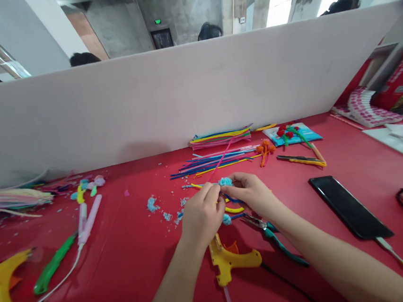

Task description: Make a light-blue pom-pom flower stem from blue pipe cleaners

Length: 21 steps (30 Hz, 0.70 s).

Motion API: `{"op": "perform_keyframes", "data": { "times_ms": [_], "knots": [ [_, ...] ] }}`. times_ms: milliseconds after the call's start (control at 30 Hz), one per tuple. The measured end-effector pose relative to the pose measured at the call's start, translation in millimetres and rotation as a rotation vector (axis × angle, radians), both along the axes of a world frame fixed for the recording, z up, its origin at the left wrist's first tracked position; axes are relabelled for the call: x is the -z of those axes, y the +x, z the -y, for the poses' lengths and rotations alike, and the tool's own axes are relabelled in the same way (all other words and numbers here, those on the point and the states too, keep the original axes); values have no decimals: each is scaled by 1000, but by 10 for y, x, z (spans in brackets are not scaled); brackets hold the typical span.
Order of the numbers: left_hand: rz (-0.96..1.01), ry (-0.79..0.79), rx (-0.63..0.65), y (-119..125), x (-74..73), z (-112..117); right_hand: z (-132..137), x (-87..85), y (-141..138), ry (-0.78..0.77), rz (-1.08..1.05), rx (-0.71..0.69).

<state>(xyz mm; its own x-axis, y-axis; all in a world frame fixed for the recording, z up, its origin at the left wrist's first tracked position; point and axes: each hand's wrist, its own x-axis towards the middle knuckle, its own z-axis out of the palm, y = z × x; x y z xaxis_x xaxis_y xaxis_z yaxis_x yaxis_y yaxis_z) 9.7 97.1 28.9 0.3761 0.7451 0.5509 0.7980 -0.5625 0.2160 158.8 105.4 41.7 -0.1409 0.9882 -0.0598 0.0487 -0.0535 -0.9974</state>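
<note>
Bare forearms [325, 248] come up on either side of a yellow glue gun [225, 262], which lies on a red tabletop [127, 272]. Far beyond the glue gun a pale partition [146, 99] lines the back of the table; tops of heads [209, 31] show over it, with grey concrete walls [184, 10] behind. Scraps of blue fluff [152, 204] litter the surface beyond the glue gun, to its left; teal-handled pliers [268, 233] lie just right of it, and a black phone [349, 207] well to its right.

Just beyond the glue gun's front end is a light-blue fuzzy piece [225, 181], small and tightly bunched. The right hand [250, 189] is nearly closed, pinching its right side between thumb and fingers. The left hand [204, 211] is curled at its lower left, fingertips drawn together; what they grip is hidden.
</note>
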Motion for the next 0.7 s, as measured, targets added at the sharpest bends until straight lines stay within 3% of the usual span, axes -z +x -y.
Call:
{"op": "perform_keyframes", "data": {
  "times_ms": [133, 233, 367, 500, 600, 700],
  "knots": [
    [34, 48, 19, -3, 23, -5, 19, 4, -20, 0, 0, 8],
    [150, -29, 26, -2, -14, -3, 35, -35, 20, -4, -34, -25],
    [604, -389, -15, -16, -110, -14, 2, -111, 157, 0, -148, -139],
    [1034, -790, 56, -29, -142, -40, -77, -67, 222, 68, -149, -249],
    [1054, -875, 96, -19, -130, -44, -87, 9, 156, 115, -192, -311],
    [959, -844, 121, -2, -133, -29, -61, 48, 71, 144, -258, -241]
  ]
}}
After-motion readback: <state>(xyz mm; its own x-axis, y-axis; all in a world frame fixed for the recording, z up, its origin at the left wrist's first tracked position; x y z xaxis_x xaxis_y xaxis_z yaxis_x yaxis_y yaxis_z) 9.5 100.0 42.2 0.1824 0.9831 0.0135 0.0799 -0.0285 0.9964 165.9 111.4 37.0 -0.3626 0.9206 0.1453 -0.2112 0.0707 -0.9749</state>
